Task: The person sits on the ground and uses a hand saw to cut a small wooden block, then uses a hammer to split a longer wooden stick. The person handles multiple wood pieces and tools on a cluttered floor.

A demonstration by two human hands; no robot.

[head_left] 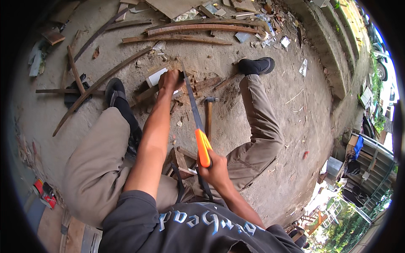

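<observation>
The right hand [215, 169] is gripping the saw [195, 114], while the left hand [171, 80], farther away, is grasping wood [146, 95], probably for keeping it steady.

Left hand [170, 80] hides part of pale block [157, 77]; fingertips out of sight, grip unclear. Right hand [216, 169] partly hidden behind orange saw handle [203, 145]. Dark shirt [177, 232] cut off by lower edge.

Concrete steps [327, 46] upper right, vehicle wheel [382, 71] beyond. Blue cloth [358, 146] at right, near grey box [334, 166]. Red-and-black item [45, 193] lower left, unclear what
</observation>
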